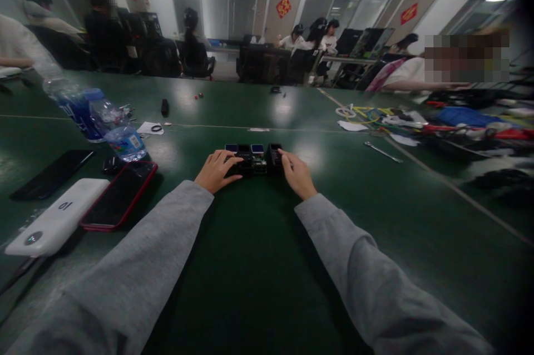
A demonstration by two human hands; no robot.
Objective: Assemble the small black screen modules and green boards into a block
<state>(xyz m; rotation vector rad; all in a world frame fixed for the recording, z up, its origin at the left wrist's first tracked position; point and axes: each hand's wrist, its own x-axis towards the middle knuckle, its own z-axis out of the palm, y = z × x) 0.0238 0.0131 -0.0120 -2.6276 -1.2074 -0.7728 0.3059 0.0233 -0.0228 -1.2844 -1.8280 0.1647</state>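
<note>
Small black box-shaped devices with little screens stand side by side on the green table in front of me. My left hand [220, 168] curls over the left end of the row, its fingers on a black device [244, 161] and its thumb at the near side. In the row, one unit shows an exposed green circuit board [259, 163]. Slightly apart at the right end is another small black device [274, 158], gripped at its right side by my right hand [297, 172]. The fingertips of my right hand are partly hidden. What exactly the devices are I cannot make out.
Left on the green table [250, 266] lie a red-edged phone [123, 193], a white power bank [60, 216], a dark phone [54, 173] and plastic bottles [125, 138]. At right are a wrench [384, 152] and tangled cables [367, 114]. People sit beyond the table.
</note>
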